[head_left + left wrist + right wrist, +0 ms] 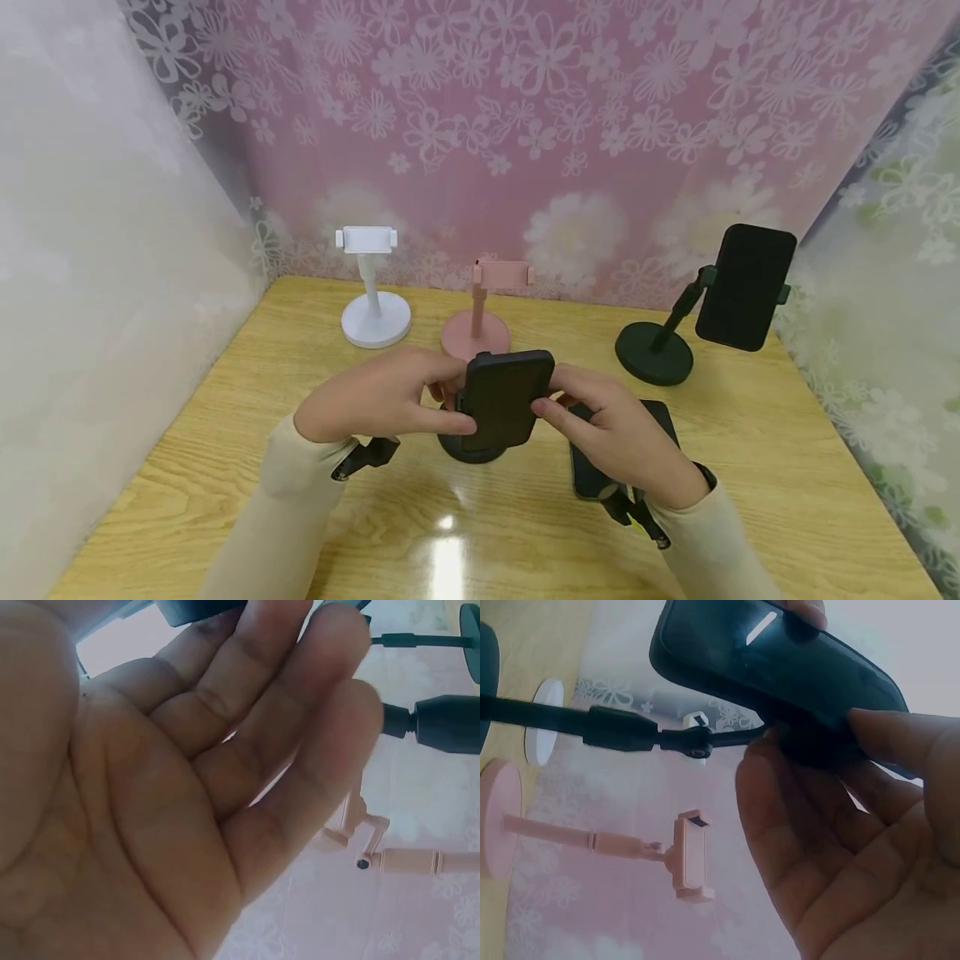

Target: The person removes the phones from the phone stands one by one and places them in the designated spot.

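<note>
Sleeves (pixel 273 517) lead to left hand (pixel 386 392) and right hand (pixel 622 429), fingers half-curled, pinching a phone (pixel 504 404) between them; black stand (pixel 471 452) below the fingers, pink stand (pixel 477 317) beyond

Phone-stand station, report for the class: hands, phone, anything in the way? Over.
Left hand, right hand: gripping phone at opposite edges. Phone tilted, up on near black stand; firmly clamped, can't tell. Second phone flat beneath right hand, apparently not blocking.

The held smartphone (pixel 832 675) has a glossy, glass-like face; its black phone stand (pixel 619 726), like the pink phone stand (pixel 619 845), looks smooth matt plastic; the wood-grain tabletop (pixel 225 400) shines
</note>
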A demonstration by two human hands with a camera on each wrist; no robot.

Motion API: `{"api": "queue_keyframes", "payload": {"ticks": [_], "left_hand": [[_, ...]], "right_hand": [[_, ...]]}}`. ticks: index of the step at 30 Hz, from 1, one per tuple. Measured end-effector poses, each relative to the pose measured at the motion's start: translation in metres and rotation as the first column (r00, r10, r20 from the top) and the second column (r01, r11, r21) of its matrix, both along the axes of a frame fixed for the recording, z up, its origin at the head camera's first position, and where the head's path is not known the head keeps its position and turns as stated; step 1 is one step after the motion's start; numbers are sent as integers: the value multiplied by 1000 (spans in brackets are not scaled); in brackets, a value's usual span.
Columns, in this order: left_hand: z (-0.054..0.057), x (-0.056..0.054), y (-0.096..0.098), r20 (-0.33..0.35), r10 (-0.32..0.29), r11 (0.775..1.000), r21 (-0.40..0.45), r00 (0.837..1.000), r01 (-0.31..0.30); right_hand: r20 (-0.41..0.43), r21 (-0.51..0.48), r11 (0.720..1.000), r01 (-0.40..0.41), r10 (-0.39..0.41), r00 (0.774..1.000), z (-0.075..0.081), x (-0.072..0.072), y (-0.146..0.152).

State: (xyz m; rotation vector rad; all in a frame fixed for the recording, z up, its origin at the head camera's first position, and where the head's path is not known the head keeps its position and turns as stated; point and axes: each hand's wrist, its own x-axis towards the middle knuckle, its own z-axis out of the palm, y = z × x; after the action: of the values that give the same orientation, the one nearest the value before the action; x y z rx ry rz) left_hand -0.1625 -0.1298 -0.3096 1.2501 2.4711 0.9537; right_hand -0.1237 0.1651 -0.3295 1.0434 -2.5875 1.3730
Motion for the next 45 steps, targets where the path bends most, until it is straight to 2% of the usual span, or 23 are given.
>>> {"api": "queue_keyframes", "payload": {"ticks": [4, 10, 14, 18, 22, 26, 30, 35, 41, 45], "left_hand": [[4, 0, 2, -47, -4, 1000, 12, 999, 4], [6, -1, 6, -108, -17, 999, 31, 994, 21], [4, -3, 8, -125, -21, 999, 45, 992, 27], [0, -6, 13, -137, 5, 998, 70, 991, 5], [-3, -6, 18, -102, 43, 995, 94, 994, -34], [-3, -4, 20, -26, 59, 992, 114, 998, -56], [-3, -3, 18, 10, 90, 990, 112, 996, -91], [-4, -3, 15, 17, 154, 982, 105, 988, -155], [-3, -1, 14, -1, 179, 979, 98, 984, -178], [-6, -1, 15, -31, 201, 976, 93, 979, -197]], "right_hand": [[0, 1, 1000, 9, -9, 1000, 5, 0, 1], [-64, 19, 999, 41, -39, 997, 6, 2, 0], [-78, 34, 995, 89, -86, 993, 4, 5, 1], [-61, 50, 986, 158, -155, 986, 5, 7, 3], [-45, 60, 977, 204, -202, 978, 8, 7, 5], [-30, 78, 975, 209, -207, 978, 11, 8, 5], [-46, 112, 971, 209, -205, 978, 13, 9, 4], [-30, 115, 973, 198, -196, 980, 12, 10, 4], [11, 101, 983, 150, -152, 988, 9, 6, 6], [6, 94, 986, 135, -136, 991, 5, 3, 7]]}}
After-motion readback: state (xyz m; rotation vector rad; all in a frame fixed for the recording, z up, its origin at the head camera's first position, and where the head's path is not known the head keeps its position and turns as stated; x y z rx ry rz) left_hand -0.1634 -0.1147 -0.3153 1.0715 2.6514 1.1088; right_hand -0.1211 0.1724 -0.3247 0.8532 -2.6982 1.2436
